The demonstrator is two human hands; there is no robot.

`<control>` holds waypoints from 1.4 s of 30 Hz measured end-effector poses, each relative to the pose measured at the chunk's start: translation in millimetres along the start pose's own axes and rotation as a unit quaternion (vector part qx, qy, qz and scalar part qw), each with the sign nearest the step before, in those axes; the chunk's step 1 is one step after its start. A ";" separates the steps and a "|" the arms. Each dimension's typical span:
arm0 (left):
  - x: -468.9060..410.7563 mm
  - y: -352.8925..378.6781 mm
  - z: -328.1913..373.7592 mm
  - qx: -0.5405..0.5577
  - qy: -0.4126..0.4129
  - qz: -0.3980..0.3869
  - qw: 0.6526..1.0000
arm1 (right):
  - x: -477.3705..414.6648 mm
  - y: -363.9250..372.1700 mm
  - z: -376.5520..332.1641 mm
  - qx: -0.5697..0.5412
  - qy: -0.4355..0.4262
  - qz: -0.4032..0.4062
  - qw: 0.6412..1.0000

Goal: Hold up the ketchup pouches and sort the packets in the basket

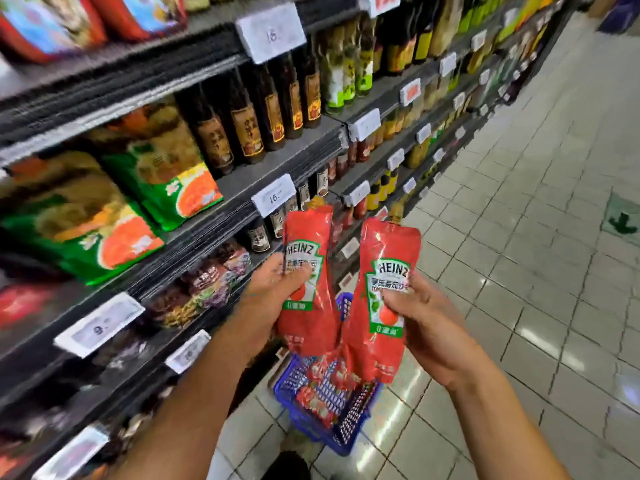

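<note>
Your left hand gripping the left Heinz pouch, your right hand pinching the right Heinz pouch at its 3 o'clock, both pouches upright over the blue basket at 6 o'clock, shelves toward 9 o'clock.

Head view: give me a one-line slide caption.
Left hand and right hand each hold a red Heinz pouch above a blue basket beside store shelves.
</note>
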State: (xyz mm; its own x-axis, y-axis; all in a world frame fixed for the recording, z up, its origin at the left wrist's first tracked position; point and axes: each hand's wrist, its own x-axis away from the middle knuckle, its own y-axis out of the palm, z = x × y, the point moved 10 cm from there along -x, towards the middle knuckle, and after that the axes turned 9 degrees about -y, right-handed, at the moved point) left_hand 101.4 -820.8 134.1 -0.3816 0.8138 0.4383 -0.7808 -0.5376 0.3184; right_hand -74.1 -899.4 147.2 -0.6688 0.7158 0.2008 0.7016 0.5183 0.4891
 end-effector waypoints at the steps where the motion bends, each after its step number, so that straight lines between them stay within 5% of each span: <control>1: 10.3 -6.6 2.2 -0.006 0.018 0.021 1.000 | -0.8 6.4 -1.8 0.003 0.001 -0.014 1.000; 10: 129.0 -56.6 11.2 0.005 0.159 0.190 0.969 | 26.4 89.6 3.4 0.056 0.011 -0.180 0.982; 24: 349.2 -142.6 -7.0 0.046 0.255 0.407 0.876 | 130.4 268.9 68.6 0.047 0.061 -0.440 0.895; 42: 581.6 -270.0 -26.5 0.047 0.308 0.515 0.798 | 301.5 454.1 163.5 0.030 0.085 -0.541 0.836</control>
State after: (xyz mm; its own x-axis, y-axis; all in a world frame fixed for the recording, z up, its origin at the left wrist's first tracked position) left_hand 77.1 -196.5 280.7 -0.9909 -0.1331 0.0211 0.1348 -0.9822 0.1308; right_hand 83.1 -371.7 291.1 -0.9421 -0.2608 -0.2106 -0.3281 0.8460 0.4203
